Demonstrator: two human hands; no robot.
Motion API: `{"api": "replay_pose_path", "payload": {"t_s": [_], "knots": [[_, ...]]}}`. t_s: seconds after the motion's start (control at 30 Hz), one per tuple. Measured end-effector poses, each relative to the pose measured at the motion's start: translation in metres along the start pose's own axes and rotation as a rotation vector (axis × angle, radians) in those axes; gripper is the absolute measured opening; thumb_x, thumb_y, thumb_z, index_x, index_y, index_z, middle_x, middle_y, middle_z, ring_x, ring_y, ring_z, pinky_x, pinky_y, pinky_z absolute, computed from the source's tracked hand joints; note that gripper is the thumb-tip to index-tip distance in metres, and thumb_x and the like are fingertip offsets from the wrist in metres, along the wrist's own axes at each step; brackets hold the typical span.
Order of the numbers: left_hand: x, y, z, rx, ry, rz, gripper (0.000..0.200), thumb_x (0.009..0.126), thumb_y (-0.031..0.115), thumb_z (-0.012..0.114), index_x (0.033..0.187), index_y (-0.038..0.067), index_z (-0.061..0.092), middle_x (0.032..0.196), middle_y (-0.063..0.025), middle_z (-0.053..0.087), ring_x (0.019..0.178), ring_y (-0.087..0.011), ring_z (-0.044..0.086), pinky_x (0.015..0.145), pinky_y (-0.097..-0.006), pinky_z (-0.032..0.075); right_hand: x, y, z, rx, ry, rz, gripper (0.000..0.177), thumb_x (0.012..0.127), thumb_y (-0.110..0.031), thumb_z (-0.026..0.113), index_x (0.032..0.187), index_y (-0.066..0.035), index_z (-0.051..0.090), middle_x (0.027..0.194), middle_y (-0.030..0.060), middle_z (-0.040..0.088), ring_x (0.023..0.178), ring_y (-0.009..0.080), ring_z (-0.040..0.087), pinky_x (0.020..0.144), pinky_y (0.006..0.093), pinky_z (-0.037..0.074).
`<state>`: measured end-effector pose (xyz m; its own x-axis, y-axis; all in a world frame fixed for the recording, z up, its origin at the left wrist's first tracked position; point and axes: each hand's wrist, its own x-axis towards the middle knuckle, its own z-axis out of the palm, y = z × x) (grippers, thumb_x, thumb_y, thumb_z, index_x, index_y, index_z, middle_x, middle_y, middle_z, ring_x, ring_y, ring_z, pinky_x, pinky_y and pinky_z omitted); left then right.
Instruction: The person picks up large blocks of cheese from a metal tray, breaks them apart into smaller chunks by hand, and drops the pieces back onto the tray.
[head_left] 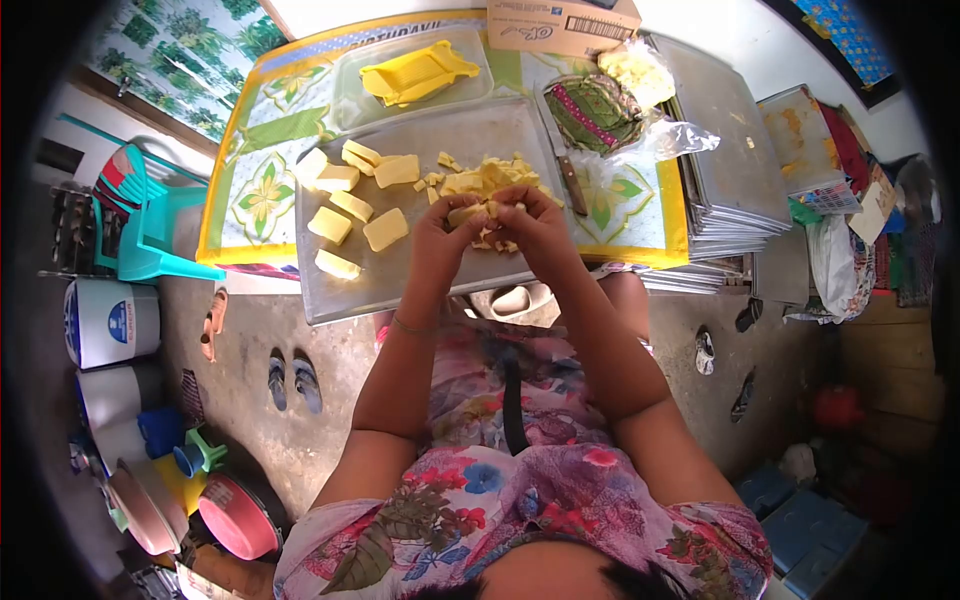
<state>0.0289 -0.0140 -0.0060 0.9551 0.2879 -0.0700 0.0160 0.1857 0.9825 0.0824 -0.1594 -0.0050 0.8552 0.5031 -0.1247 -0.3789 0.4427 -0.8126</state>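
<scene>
My left hand (447,235) and my right hand (535,225) meet over the right part of a metal tray (400,285). Between their closed fingers is a pale yellow piece (466,214), held by both. Right behind and under the hands lies a heap of small yellow pieces (490,178). Several larger yellow blocks (385,229) lie on the tray's left half. A knife with a brown handle (572,186) rests on the cloth just right of the tray.
Behind the tray, a clear plastic container (350,98) holds a yellow wrapper (418,74). A cardboard box (560,25) stands at the back. At the right are a green patterned cloth (592,112), a plastic bag (670,140) and stacked metal trays (725,130).
</scene>
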Motion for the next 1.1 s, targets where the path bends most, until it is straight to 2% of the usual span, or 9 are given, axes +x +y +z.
{"api": "replay_pose_path", "payload": {"t_s": [0.1,0.23,0.33,0.4,0.53,0.63,0.67,0.97,1.1], "knots": [[0.015,0.004,0.000,0.066,0.029,0.053,0.028,0.079,0.008,0.068,0.104,-0.001,0.059,0.093,-0.0064,0.062,0.082,-0.0115,0.059,0.073,-0.0232,0.049,0.019,-0.004,-0.001,-0.293,0.044,-0.093,0.016,0.088,-0.013,0.060,0.093,0.002,0.057,0.087,0.0083,0.061,0.069,0.0098,0.061,0.059,0.0221,0.049],[0.039,0.001,-0.003,0.276,0.085,0.238,0.031,0.075,0.001,0.065,0.106,-0.001,0.060,0.100,-0.0083,0.059,0.088,-0.0168,0.059,0.080,-0.0264,0.049,0.049,-0.015,-0.001,-0.959,0.018,-0.589,0.016,0.080,-0.013,0.065,0.092,-0.003,0.062,0.090,0.0115,0.061,0.078,0.0237,0.059,0.072,0.0304,0.047],[0.049,0.000,-0.005,0.246,0.099,0.258,0.033,0.075,-0.001,0.064,0.108,-0.001,0.060,0.100,-0.0080,0.059,0.090,-0.0164,0.059,0.080,-0.0261,0.049,0.060,-0.021,0.002,-1.123,0.039,-0.732,0.018,0.075,-0.012,0.066,0.091,-0.005,0.063,0.092,0.0132,0.059,0.084,0.0307,0.056,0.078,0.0346,0.045],[0.052,0.001,-0.005,0.243,0.103,0.254,0.032,0.077,-0.001,0.064,0.109,-0.001,0.060,0.100,-0.0075,0.059,0.089,-0.0153,0.059,0.080,-0.0254,0.049,0.062,-0.020,-0.001,-1.067,0.048,-0.671,0.020,0.076,-0.014,0.067,0.093,-0.004,0.063,0.093,0.0126,0.059,0.084,0.0291,0.057,0.077,0.0344,0.046],[0.037,0.012,0.006,-0.023,0.112,0.051,0.024,0.082,0.002,0.063,0.106,-0.003,0.060,0.095,-0.0076,0.061,0.084,-0.0142,0.060,0.076,-0.0255,0.050,0.054,-0.025,0.002,-0.890,-0.030,-0.523,0.026,0.078,-0.014,0.069,0.100,-0.003,0.061,0.093,0.0092,0.061,0.082,0.0202,0.060,0.074,0.0306,0.048],[0.030,0.009,0.006,-0.127,0.064,0.032,0.021,0.085,0.003,0.062,0.104,-0.003,0.059,0.093,-0.0090,0.063,0.083,-0.0151,0.061,0.075,-0.0279,0.051,0.044,-0.023,0.005,-0.372,-0.142,-0.093,0.032,0.079,-0.010,0.070,0.107,-0.001,0.057,0.092,0.0067,0.062,0.080,0.0113,0.061,0.070,0.0245,0.050],[0.029,0.004,0.004,-0.192,0.046,0.024,0.021,0.085,0.004,0.062,0.104,-0.003,0.059,0.093,-0.0093,0.063,0.082,-0.0155,0.062,0.074,-0.0283,0.052,0.044,-0.020,0.000,-0.348,-0.137,-0.075,0.032,0.079,-0.005,0.070,0.107,0.001,0.055,0.091,0.0054,0.062,0.079,0.0082,0.061,0.068,0.0214,0.051],[0.012,0.024,0.004,-0.407,-0.079,-0.025,0.021,0.086,0.006,0.061,0.105,-0.002,0.059,0.094,-0.0099,0.064,0.081,-0.0164,0.063,0.071,-0.0281,0.052,0.026,-0.030,0.001,0.111,-0.197,-0.001,0.022,0.083,-0.005,0.065,0.102,0.002,0.056,0.091,0.0078,0.061,0.079,0.0144,0.063,0.069,0.0255,0.054],[0.000,0.032,0.007,-0.438,-0.025,0.000,0.022,0.084,0.004,0.063,0.104,-0.004,0.058,0.096,-0.0123,0.064,0.084,-0.0161,0.063,0.073,-0.0259,0.052,0.012,-0.028,0.007,0.051,-0.143,-0.007,0.019,0.086,-0.008,0.062,0.102,0.002,0.056,0.091,0.0079,0.060,0.079,0.0146,0.063,0.070,0.0256,0.054]]}}
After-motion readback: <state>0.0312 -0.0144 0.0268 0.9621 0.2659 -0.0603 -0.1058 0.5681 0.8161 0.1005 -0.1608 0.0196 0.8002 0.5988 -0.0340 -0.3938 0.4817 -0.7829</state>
